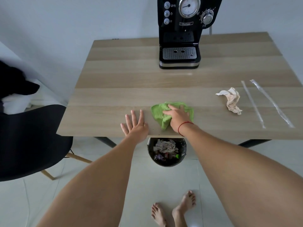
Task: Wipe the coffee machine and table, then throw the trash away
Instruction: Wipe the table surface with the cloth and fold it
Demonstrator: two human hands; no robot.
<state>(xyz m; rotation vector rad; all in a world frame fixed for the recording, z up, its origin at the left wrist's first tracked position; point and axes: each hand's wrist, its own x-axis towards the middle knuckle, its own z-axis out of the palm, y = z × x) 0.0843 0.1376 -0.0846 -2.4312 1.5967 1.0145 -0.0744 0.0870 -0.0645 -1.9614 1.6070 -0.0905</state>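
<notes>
A green cloth [158,113] lies bunched near the front edge of the wooden table [124,79]. My right hand [177,116] presses down on the cloth with its fingers gripping the fabric. My left hand [135,124] rests flat on the table just left of the cloth, fingers spread, holding nothing. A black coffee machine [180,33] stands at the back of the table. On the right side lie a crumpled used tissue [232,99] and two clear plastic straw wrappers [270,104].
A black trash bin [166,152] with paper scraps inside stands on the floor under the table's front edge. A black chair [31,138] sits at the left. My bare feet [173,210] are on the white tile floor.
</notes>
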